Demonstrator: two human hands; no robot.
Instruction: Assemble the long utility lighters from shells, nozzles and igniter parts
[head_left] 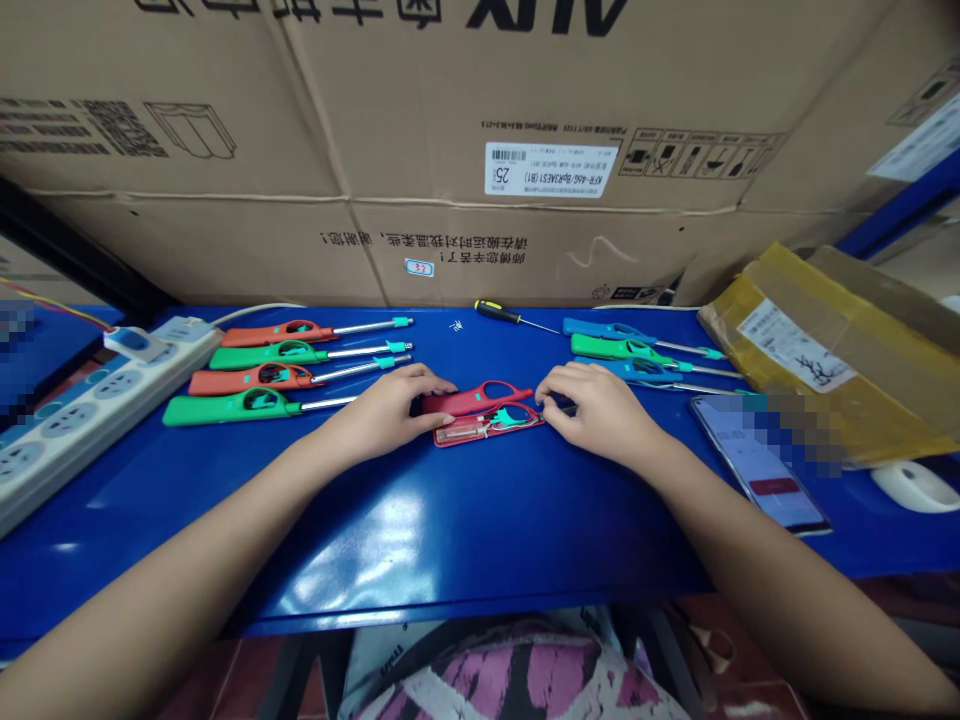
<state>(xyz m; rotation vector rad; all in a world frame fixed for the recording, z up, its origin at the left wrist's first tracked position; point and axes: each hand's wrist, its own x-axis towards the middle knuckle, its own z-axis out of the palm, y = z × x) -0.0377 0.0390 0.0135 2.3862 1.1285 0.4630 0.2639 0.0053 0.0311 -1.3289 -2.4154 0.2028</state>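
A red lighter casing lies opened into two halves in front of me. The upper shell (474, 399) shows its outer side and trigger loop. The lower half (460, 432) faces up, with a clear tank, a thin wire and a teal trigger inside. My left hand (386, 408) grips the left end of the casing, its thumb on the near side and its fingers behind. My right hand (596, 408) is closed in a pinch at the casing's right tip. A dark bit shows by those fingers, but what they hold is hidden.
Several assembled lighters (262, 378) lie in a row at left, beside a white power strip (82, 410). More lighters (622, 348) lie at right. A screwdriver (499, 312) rests by the cardboard box (420, 230). A phone (757, 460), a mouse (915, 486) and a taped carton (885, 390) stand right.
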